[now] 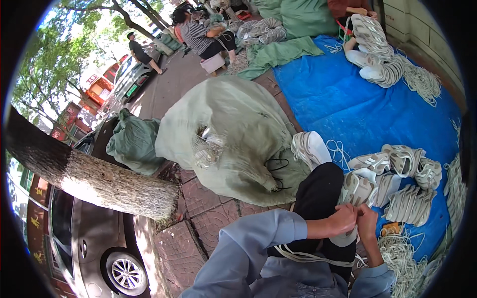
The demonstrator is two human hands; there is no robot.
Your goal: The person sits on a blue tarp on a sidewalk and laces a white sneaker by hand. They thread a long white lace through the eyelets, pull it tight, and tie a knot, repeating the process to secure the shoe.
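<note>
My left hand (344,220) and my right hand (367,221) meet above my lap, both closed with fingers pinched together. What they pinch is too small or hidden to make out. Just below them, partly covered, lies a whitish shoe upper (343,240). Pale laces (313,257) trail across my thighs. Beyond my hands, a beige and white shoe upper (358,186) rests close to my knee. Nested stacks of similar shoe uppers (410,204) sit to its right. Another white upper (313,149) lies past my knee.
A blue tarp (328,99) spreads ahead, with bundled laces (405,253) at right. A large pale green sack (233,124) stands ahead left, near a tree trunk (114,181) and a parked car (94,243). A seated person in stripes (198,37) and another in red (345,9) are farther off.
</note>
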